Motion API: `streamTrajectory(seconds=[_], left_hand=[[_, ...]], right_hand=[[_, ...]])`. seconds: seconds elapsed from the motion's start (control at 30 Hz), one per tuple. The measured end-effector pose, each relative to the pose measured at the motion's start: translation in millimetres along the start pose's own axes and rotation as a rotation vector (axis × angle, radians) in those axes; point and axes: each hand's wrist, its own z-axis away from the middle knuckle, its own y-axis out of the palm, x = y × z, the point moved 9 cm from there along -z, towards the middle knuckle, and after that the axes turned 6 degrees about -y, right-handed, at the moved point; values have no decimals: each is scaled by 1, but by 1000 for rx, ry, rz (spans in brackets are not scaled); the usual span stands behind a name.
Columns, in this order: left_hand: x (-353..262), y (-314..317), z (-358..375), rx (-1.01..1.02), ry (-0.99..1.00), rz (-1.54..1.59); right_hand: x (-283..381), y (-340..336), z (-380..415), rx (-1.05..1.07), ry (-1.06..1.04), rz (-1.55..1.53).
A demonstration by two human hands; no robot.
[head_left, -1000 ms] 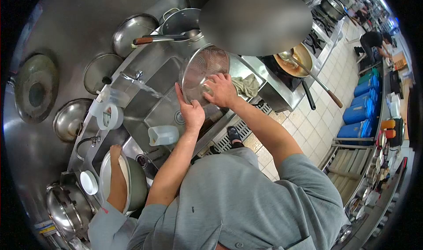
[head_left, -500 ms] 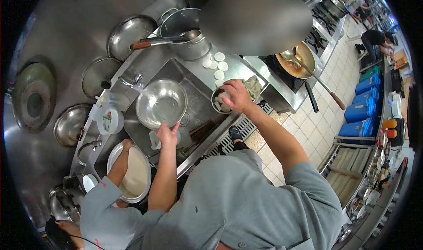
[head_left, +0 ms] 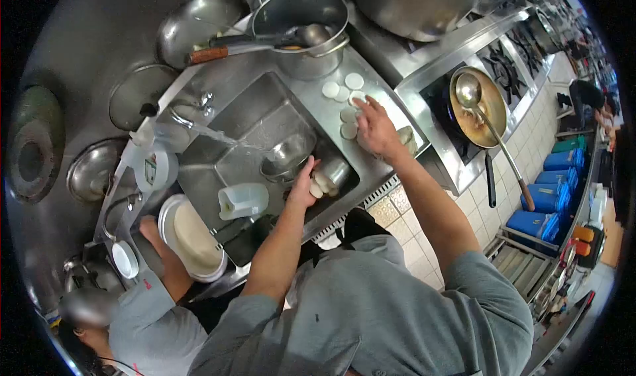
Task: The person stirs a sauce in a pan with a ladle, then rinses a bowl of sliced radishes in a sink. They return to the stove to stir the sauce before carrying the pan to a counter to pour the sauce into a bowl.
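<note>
My left hand (head_left: 305, 189) grips the rim of a small metal pot (head_left: 339, 169), tilted over the sink's front edge, with pale pieces (head_left: 323, 184) at its mouth. Just beyond that hand, a shiny metal bowl (head_left: 291, 152) sits in the sink (head_left: 228, 117). Water runs from the tap (head_left: 182, 116) toward this bowl. My right hand (head_left: 377, 129) reaches over the steel counter with fingers apart, at the edge of several round white discs (head_left: 348, 113). Whether its fingertips touch a disc is unclear. A greenish cloth (head_left: 407, 139) lies beside its wrist.
A large pot (head_left: 301, 18) with ladles stands behind the sink. To the right, a wok (head_left: 487, 114) with a ladle rests on the stove. At the left, a co-worker's arm (head_left: 169, 263) is beside a white tub (head_left: 192, 240). A plastic jug (head_left: 244, 200) lies in the sink.
My right hand has left the small pot and moved to the discs. My left hand has gone from the bowl to the pot, now over the sink. The bowl is lower in the sink.
</note>
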Motion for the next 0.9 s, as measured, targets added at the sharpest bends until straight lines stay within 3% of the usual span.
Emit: streamTrajectory(seconds=[0.1,0.17,0.2,0.3,0.33,0.4,0.47,0.5,0.57,0.6,0.67,0.77,0.83,0.9], left_hand=[[21,-6,-1,-79,-55,-72],[37,2,26,-130,-147,157],[37,4,23,-116,-78,278],[41,-17,-13,-122,15,358],[34,-11,2,-225,37,344],[24,6,26,-278,51,355],[21,3,23,-278,74,394],[25,-7,13,-285,83,402],[29,-13,-5,-216,85,429],[25,-8,-2,-218,90,435],[20,11,19,-234,86,437],[2,53,82,-325,88,386],[0,62,93,-237,99,312],[-13,81,133,-311,246,27]], right_hand=[[-9,-13,21,-36,75,-76],[-7,-16,31,-61,21,-12],[4,-25,30,-106,-99,55],[-2,-13,27,-2,-96,-9],[13,-19,26,3,-110,-20],[69,10,51,428,-297,21],[77,50,88,686,-203,2],[76,69,99,690,-215,-5],[51,102,112,653,-37,-4],[55,104,109,657,-44,-6],[46,103,104,652,140,-42],[41,83,100,492,114,-79],[39,57,98,397,83,-174],[33,32,95,298,53,-270]])
